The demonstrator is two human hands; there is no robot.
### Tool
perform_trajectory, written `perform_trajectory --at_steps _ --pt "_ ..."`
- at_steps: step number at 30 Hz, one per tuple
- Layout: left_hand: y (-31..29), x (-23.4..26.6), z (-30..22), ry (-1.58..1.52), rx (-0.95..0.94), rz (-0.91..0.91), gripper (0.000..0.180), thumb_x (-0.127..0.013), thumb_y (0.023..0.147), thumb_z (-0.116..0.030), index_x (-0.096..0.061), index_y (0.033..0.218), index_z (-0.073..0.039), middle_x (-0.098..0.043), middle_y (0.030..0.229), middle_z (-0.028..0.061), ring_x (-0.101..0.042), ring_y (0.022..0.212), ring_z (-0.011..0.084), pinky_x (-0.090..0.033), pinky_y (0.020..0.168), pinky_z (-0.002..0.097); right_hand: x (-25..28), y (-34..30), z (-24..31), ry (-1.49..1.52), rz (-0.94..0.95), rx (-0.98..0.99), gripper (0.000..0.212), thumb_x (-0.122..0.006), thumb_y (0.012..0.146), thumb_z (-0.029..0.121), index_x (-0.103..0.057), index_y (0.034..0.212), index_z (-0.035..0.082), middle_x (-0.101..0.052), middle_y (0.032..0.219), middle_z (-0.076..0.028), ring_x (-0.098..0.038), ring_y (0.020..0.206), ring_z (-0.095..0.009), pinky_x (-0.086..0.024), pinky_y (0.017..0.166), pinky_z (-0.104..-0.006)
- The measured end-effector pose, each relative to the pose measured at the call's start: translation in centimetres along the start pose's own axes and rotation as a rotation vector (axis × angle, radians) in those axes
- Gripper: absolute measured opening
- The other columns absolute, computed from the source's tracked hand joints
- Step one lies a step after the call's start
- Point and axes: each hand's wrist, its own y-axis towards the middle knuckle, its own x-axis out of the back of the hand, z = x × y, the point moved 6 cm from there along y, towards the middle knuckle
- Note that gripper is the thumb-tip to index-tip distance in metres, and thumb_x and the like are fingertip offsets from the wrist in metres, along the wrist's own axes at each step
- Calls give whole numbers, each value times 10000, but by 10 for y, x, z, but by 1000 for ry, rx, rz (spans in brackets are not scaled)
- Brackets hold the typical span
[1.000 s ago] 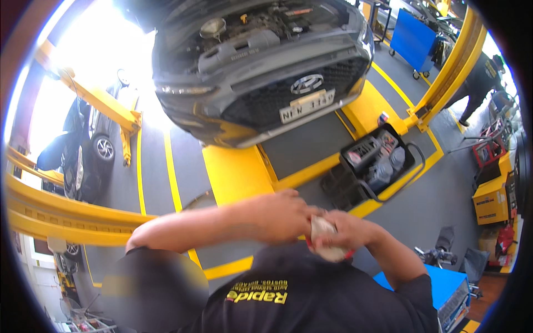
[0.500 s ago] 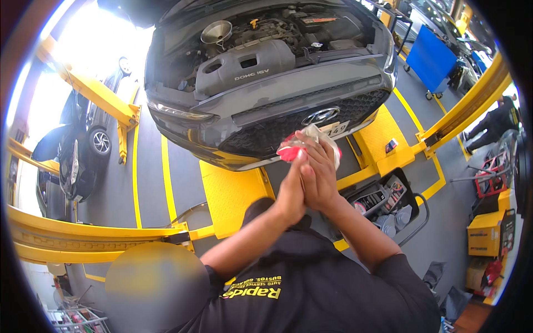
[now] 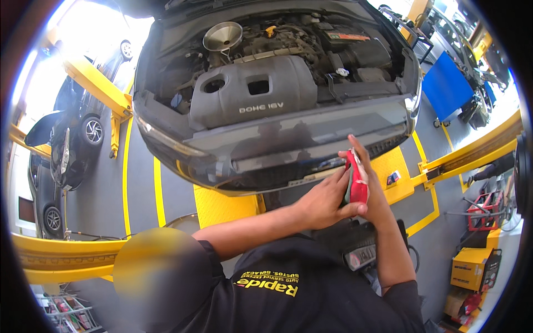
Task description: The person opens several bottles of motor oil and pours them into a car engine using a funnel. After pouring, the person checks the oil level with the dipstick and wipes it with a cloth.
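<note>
Between my two palms, at the car's front bumper, a red and white rag (image 3: 360, 186) is pressed together. My left hand (image 3: 325, 202) comes from the left and closes on one side of it, thumb across its lower end. My right hand (image 3: 377, 191) lies along the other side with its fingers pointing up. The palms hide part of the rag. Just beyond the hands is a dark grey car (image 3: 272, 139) with its hood raised. A grey plastic engine cover (image 3: 286, 75) and a metal funnel (image 3: 223, 36) set in the engine bay are visible.
Yellow lift arms (image 3: 72, 252) and a yellow ramp (image 3: 227, 207) surround the car. A black tool tray (image 3: 361, 256) lies below my right arm. On the right stand a blue panel on wheels (image 3: 446, 83) and a yellow box-shaped machine (image 3: 471, 269). Other dark cars (image 3: 78, 139) are parked left.
My hands have moved right and down with the rag, and my left forearm now reaches across. The car's front and engine bay appear larger in view.
</note>
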Motion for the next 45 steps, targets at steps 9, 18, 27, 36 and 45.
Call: perform_trajectory --at_steps 9,18,27,36,45 --pt "43 140 173 -14 29 516 357 -782 885 -304 -585 1080 -78 -695 858 142 -689 783 378 -535 679 472 -18 197 -25 700 692 -539 449 -622 989 61 -500 1421 65 -608 1273 -50 -600 1161 -165 -487 1021 -336" --pt "-24 255 364 -1200 747 -630 732 -652 976 -505 -447 1501 -38 -673 1241 127 -719 1023 247 -583 849 349 -22 617 -196 -765 213 262 360 -586 1046 346 -651 1283 83 -614 1213 -142 -655 1054 -375 -531 899 -483" --pt "-4 259 375 -1526 470 -679 902 -495 977 -695 -220 1660 -174 -306 1673 173 -388 1488 428 -427 1136 650 -88 651 -285 -735 379 297 211 -639 990 161 -723 1153 56 -727 1084 -142 -670 1021 -381 -540 877 -463" --pt "10 238 370 -1652 534 -521 874 -442 999 -706 -256 1649 -153 -345 1653 169 -448 1445 435 -456 1105 640 -87 640 -293 -697 321 186 291 -576 1033 232 -677 1284 126 -719 1212 -132 -648 1134 -391 -517 937 -505" --pt "15 264 371 -1349 700 -450 808 -624 918 -500 -413 1526 -11 -633 1368 191 -707 1120 342 -626 841 451 20 694 -127 -711 267 108 429 -639 990 535 -683 1065 115 -613 881 -58 -588 849 -194 -482 823 -364"
